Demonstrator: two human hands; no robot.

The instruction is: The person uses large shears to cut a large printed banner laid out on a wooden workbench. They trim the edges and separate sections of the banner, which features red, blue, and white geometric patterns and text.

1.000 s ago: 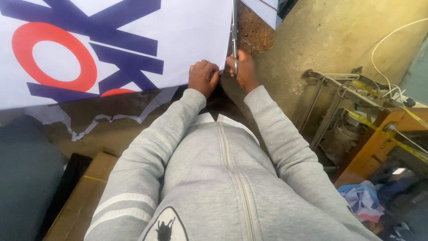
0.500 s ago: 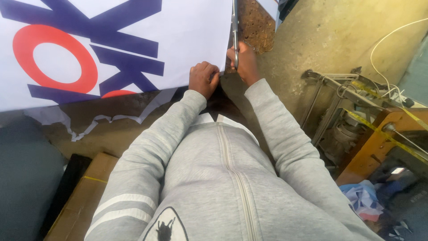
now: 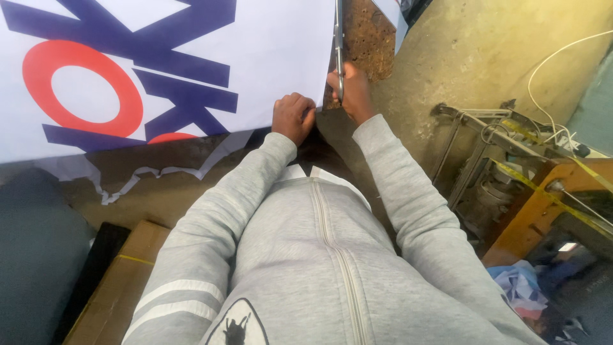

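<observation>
A large white banner (image 3: 274, 57) with big blue and red shapes lies flat before me. My left hand (image 3: 292, 117) pinches its near right corner, fingers closed on the sheet. My right hand (image 3: 349, 91) grips a pair of metal scissors (image 3: 338, 45), whose blades point away from me along the banner's right edge. A narrow cut-off white strip (image 3: 386, 13) lies just right of the blades. Both arms are in grey sleeves.
A brown worn work surface (image 3: 361, 38) shows beside the banner. A torn white scrap (image 3: 153, 169) hangs below the banner's near edge. A cardboard box (image 3: 115, 287) sits lower left. Right: a metal frame (image 3: 485, 140), a wooden table with yellow tape measure (image 3: 543, 191), white cable, cloth scraps (image 3: 520, 287).
My right hand and the scissors have moved forward along the banner's right edge, away from me. My left hand has kept its hold on the corner.
</observation>
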